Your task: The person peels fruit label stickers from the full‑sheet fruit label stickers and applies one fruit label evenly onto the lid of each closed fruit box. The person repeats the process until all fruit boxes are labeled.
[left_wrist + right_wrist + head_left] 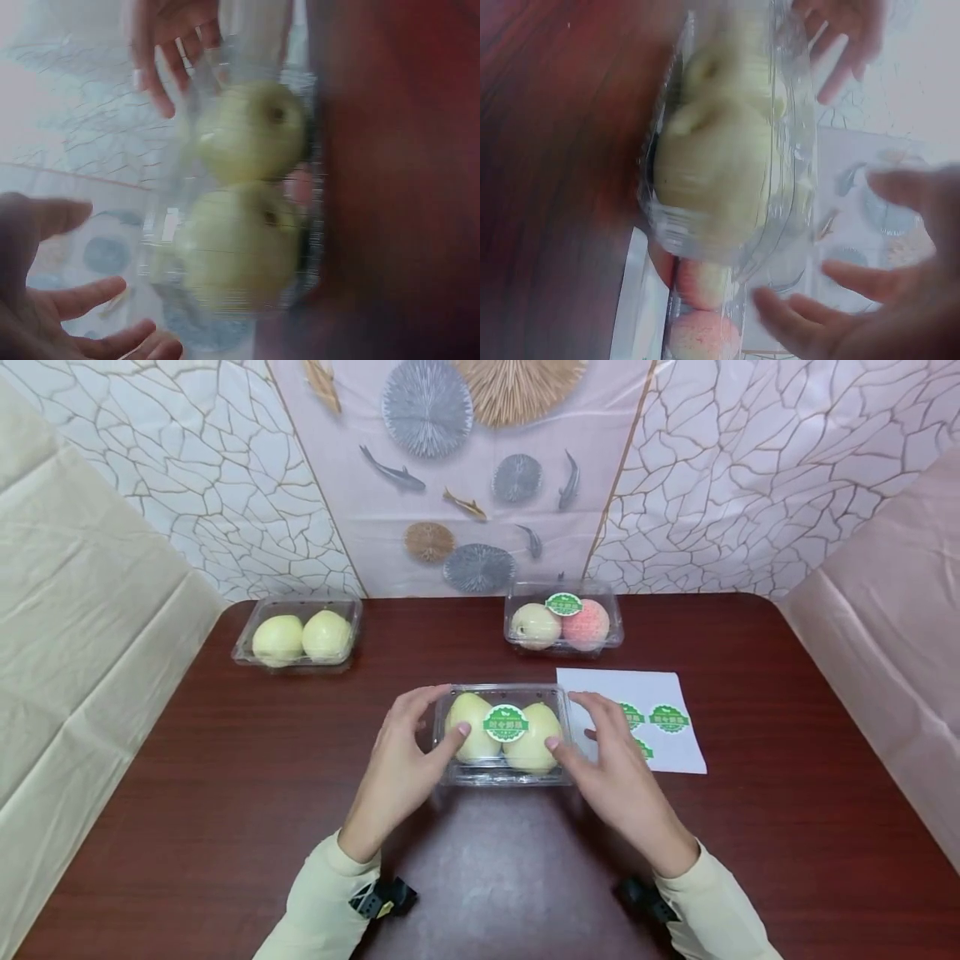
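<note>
A clear plastic fruit box (502, 777) sits at the middle of the table with two pale yellow-green pears (536, 747) inside. A round green and white sticker (506, 724) is on its lid, between the pears. My left hand (405, 756) is at the box's left side, fingers spread, thumb over the lid's edge. Across from it, my right hand (611, 768) is at the right side in a similar pose. Both wrist views show relaxed, spread fingers beside the box, with a gap between the left hand (82, 300) and the plastic.
A white sheet (615, 681) with several green stickers lies right of the box, partly behind my right hand. At the back right stands a stickered box (566, 643) with a pale fruit and a pink one. Another box (348, 647), with two yellow-green fruits, stands back left.
</note>
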Demonstrator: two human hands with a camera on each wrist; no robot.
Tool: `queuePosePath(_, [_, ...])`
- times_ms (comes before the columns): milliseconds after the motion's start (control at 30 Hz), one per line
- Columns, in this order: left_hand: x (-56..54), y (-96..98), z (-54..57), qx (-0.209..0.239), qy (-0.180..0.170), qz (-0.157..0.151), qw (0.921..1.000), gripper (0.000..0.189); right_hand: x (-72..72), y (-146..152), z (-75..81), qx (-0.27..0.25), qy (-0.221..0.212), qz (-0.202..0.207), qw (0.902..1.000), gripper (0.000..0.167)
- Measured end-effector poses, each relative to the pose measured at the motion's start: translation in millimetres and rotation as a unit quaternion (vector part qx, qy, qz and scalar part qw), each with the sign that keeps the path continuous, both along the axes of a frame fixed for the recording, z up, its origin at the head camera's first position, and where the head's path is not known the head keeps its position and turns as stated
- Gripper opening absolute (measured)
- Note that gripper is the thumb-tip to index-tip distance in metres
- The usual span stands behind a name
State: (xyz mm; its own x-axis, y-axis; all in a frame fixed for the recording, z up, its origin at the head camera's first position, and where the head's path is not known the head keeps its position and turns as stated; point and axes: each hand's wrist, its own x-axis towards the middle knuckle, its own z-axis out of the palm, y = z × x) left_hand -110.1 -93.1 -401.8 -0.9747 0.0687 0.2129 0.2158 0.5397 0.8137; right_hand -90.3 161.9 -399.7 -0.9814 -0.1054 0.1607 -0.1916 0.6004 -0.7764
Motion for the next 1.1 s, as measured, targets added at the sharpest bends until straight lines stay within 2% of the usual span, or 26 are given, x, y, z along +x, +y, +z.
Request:
queuePosePath(100, [3.6, -0.1, -5.6, -0.036, -0.028, -0.018, 0.9988, 0.071, -1.8, -0.1, -2.6, 0.035, -0.048, 0.044, 0.9973, 0.085])
queuePosePath(167, [5.8, 0.2, -8.7, -0.051, -0.045, -0.023, 0.9974, 0.084, -3.7, -0.9, -6.1, 0.043, -0.059, 0.067, 0.9950, 0.099])
queuePosePath(333, [9.0, 4.6, -15.2, -0.076, -0.081, -0.040, 0.9931, 0.109, -6.6, -0.9, -12.8, 0.022, -0.069, 0.078, 0.9943, 0.116])
queuePosePath(500, [10.3, 8.3, -19.6, -0.093, -0.086, -0.071, 0.9894, 0.108, -5.6, 2.1, -13.4, 0.026, -0.072, 0.072, 0.9945, 0.118])
queuePosePath(733, [8.8, 7.6, -14.6, -0.088, -0.088, -0.071, 0.9897, 0.105, -6.9, 0.0, -6.9, 0.047, -0.083, 0.035, 0.9948, 0.113])
queuePosePath(967, [-0.9, -3.8, -5.4, -0.128, -0.097, -0.068, 0.9847, 0.107, -15.3, -11.4, -1.9, 0.051, -0.065, 0.039, 0.9958, 0.107])
queuePosePath(1100, [-9.2, -14.6, -1.0, -0.140, -0.083, -0.069, 0.9843, 0.106, -26.1, -22.4, -3.7, 0.033, -0.060, 0.050, 0.9964, 0.108])
